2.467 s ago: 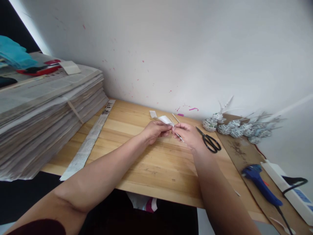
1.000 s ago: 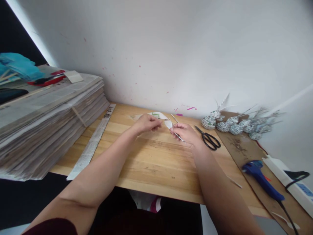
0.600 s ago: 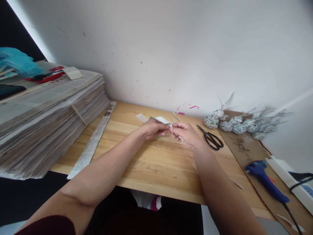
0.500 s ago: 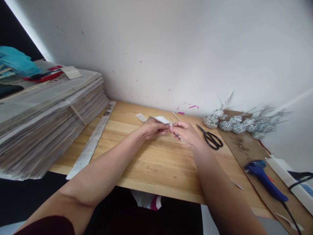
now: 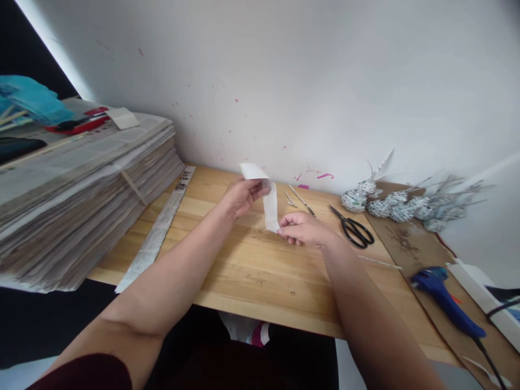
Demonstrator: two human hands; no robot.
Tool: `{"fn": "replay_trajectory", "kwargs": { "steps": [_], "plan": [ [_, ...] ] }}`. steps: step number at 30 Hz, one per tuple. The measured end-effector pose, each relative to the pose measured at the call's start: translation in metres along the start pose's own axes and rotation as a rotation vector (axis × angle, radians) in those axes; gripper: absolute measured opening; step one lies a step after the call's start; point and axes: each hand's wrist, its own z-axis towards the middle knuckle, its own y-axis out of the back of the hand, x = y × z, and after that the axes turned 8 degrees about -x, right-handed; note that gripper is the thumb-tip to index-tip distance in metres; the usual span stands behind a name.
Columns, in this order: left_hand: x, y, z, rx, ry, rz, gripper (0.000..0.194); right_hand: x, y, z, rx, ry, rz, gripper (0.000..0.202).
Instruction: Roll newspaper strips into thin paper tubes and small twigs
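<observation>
A printed paper strip [image 5: 270, 206] stretches between my two hands above the wooden table. My left hand [image 5: 241, 196] grips its upper part, and a loose white end curls up past the fingers. Lower down, my right hand [image 5: 298, 228] pinches the bottom corner between thumb and fingers. Behind that hand lie thin paper sticks [image 5: 301, 199]. Black-handled scissors [image 5: 354, 230] rest to the right of it, and another thin stick [image 5: 382, 262] lies beyond my right forearm.
A tall newspaper stack [image 5: 134, 168] fills the left, beside a long paper strip [image 5: 158, 233]. Woven paper figures [image 5: 400, 208] stand at the back right. A blue glue gun [image 5: 449, 303] lies on cardboard [image 5: 400, 238] near a white power strip [image 5: 479, 287]. The wall borders the table's back.
My hands have drawn apart, the left up and the right slightly down, with the strip now spread between them. A thin stick that was in my right hand is no longer there.
</observation>
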Motion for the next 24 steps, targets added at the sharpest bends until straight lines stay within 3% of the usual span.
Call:
{"fn": "replay_trajectory", "kwargs": {
  "steps": [5,8,15,20,24],
  "plan": [
    [-0.006,0.013,0.017,-0.190,-0.209,-0.083,0.019,0.000,0.003,-0.005,0.262,0.017,-0.086,0.015],
    [-0.010,0.024,0.029,-0.264,-0.212,-0.040,0.012,0.000,0.004,-0.007,0.328,0.047,-0.088,0.015],
    [-0.009,0.039,0.044,-0.302,-0.184,0.088,0.004,-0.002,0.005,-0.007,0.318,0.070,-0.135,0.014],
    [-0.004,0.045,0.047,-0.206,-0.238,0.160,0.042,-0.001,0.005,-0.006,0.294,0.066,-0.166,0.013],
    [0.003,0.051,0.051,-0.135,-0.347,0.345,0.056,-0.001,0.004,-0.004,0.253,0.031,-0.175,0.014]
  ]
}}
